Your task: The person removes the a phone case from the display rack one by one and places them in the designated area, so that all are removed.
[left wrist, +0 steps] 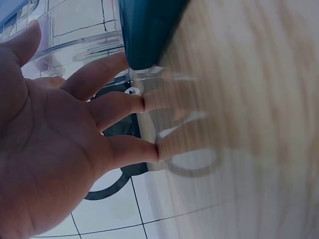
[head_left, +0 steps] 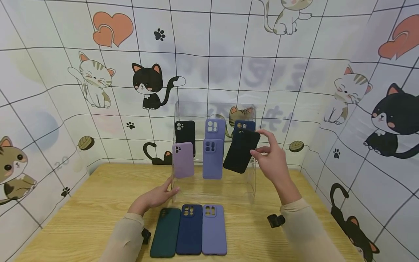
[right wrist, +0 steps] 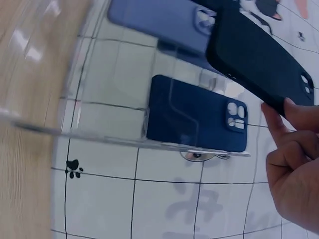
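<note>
My right hand (head_left: 273, 162) pinches a black phone case (head_left: 241, 151) by its right edge, between thumb and fingers. The case is tilted, in front of the right part of a clear acrylic stand (head_left: 214, 189). Behind it, a dark blue phone case (right wrist: 192, 112) leans in the stand. My left hand (head_left: 158, 198) rests at the stand's lower left corner. In the left wrist view its fingers (left wrist: 119, 109) are spread and fairly straight, fingertips at the wooden surface. Also in the stand are a black case (head_left: 185, 133), a lilac case (head_left: 183, 160) and two purple cases, one (head_left: 212, 160) lower in front.
On the wooden table (head_left: 98, 207), before the stand, a dark green case (head_left: 165, 233), a navy case (head_left: 189, 233) and a purple case (head_left: 214, 234) lie side by side. A cat-patterned sheet (head_left: 196, 72) surrounds the table at the back and sides.
</note>
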`<state>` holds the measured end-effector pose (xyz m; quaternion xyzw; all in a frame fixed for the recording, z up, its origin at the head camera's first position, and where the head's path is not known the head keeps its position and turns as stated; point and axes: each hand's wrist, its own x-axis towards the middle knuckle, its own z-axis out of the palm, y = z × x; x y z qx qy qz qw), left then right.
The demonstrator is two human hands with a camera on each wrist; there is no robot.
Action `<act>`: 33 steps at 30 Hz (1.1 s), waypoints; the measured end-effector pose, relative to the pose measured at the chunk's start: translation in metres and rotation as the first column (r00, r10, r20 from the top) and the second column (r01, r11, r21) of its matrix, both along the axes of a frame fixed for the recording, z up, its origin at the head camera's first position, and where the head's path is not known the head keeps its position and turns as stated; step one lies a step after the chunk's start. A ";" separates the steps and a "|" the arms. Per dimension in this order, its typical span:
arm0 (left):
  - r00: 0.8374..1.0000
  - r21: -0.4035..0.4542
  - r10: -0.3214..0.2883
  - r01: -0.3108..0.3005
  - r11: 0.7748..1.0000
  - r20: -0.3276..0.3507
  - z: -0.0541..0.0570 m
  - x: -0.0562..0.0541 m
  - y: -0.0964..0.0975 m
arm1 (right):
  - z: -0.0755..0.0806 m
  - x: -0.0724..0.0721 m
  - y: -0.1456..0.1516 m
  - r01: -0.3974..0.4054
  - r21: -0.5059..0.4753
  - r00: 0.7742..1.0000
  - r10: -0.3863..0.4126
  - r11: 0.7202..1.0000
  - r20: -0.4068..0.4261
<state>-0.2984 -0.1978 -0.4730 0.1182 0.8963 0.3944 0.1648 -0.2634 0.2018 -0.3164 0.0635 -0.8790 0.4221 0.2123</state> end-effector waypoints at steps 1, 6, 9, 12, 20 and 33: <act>1.000 0.001 -0.001 0.001 1.000 -0.001 0.000 0.000 0.000 | 0.001 0.005 -0.001 0.000 -0.006 1.000 0.001 1.000 0.027; 1.000 0.002 -0.004 0.004 1.000 -0.001 0.000 0.002 -0.001 | -0.004 0.025 -0.003 -0.055 0.016 0.986 0.052 0.998 0.157; 1.000 -0.004 -0.001 0.001 1.000 -0.004 0.000 0.002 -0.002 | -0.014 0.034 -0.002 -0.095 0.032 0.971 0.086 0.995 0.222; 1.000 -0.004 -0.004 0.004 1.000 -0.002 0.000 0.002 -0.002 | -0.028 0.041 0.000 -0.124 0.028 0.953 0.111 0.992 0.283; 1.000 -0.004 -0.010 0.010 1.000 0.000 0.003 0.003 -0.001 | -0.071 0.049 0.012 -0.132 -0.070 0.902 0.149 0.989 0.405; 1.000 0.019 -0.016 0.015 1.000 0.015 0.006 0.001 0.000 | -0.126 0.049 0.016 -0.147 -0.166 0.816 0.214 0.975 0.537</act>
